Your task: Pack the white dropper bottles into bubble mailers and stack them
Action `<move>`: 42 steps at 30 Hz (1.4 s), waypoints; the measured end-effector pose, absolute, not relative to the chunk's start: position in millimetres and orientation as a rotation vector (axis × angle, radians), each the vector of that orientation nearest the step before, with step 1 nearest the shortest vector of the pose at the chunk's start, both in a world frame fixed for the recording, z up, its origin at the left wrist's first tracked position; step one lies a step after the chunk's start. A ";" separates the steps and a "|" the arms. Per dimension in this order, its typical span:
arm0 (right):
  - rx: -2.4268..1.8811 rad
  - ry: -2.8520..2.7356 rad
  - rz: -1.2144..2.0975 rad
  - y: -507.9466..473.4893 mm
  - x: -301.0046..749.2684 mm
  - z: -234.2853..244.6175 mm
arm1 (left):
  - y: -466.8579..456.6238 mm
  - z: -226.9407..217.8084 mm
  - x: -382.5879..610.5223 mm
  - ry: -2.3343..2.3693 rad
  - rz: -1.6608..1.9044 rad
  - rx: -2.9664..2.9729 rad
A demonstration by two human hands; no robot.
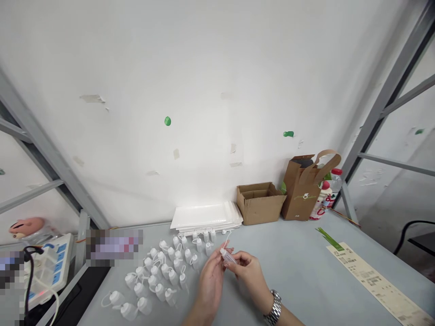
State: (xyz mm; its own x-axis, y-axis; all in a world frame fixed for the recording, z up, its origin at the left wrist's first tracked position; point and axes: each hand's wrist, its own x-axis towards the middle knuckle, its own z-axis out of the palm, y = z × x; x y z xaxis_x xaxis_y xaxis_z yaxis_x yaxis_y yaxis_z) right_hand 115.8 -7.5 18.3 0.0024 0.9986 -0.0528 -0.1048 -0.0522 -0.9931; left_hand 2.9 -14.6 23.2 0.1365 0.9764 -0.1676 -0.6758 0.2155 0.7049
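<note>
My left hand [210, 280] and my right hand [246, 271] meet above the grey table [292, 276], both holding a small translucent plastic dropper bottle [227, 256] by its ends. A thin tethered cap strap rises from the bottle. A metal wristwatch [273, 308] sits on my right wrist. Just left of my left hand lie several white plastic dropper bottles [160, 292] in a loose cluster, on their sides or tilted, each with a looped strap. A few stand in a row near the back.
A stack of white sheets or pouches [205, 216], an open cardboard box [260, 203], a brown paper bag [301, 192] and a plastic bottle [335, 181] line the back edge. A printed paper strip [374, 278] lies at right. A white socket panel [47, 271] with a black cable sits left.
</note>
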 end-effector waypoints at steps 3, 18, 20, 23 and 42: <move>-1.127 -1.038 1.392 -7.0 116.1 20.3 | -14.5 23.3 2.6 0.687 1.273 0.520; -0.716 -0.877 1.798 -6.4 114.4 18.4 | -15.4 28.4 3.7 0.687 1.283 0.507; -0.668 -0.904 1.812 -6.1 114.3 18.5 | -17.0 29.7 4.6 0.703 1.299 0.566; -0.647 -0.963 1.805 -5.8 114.5 16.7 | -18.6 29.4 5.7 0.744 1.317 0.670; -1.265 -2.243 -0.106 78.2 119.5 -14.8 | -23.7 34.6 8.0 1.109 1.540 0.764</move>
State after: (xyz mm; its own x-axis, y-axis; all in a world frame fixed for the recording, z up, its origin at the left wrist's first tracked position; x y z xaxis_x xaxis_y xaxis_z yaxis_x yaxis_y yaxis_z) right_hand 119.5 78.2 -14.8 -0.4006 0.7661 0.5026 0.8100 0.5525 -0.1965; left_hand 8.0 -23.7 34.6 -0.2539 0.9645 -0.0724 -0.3747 -0.0291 0.9267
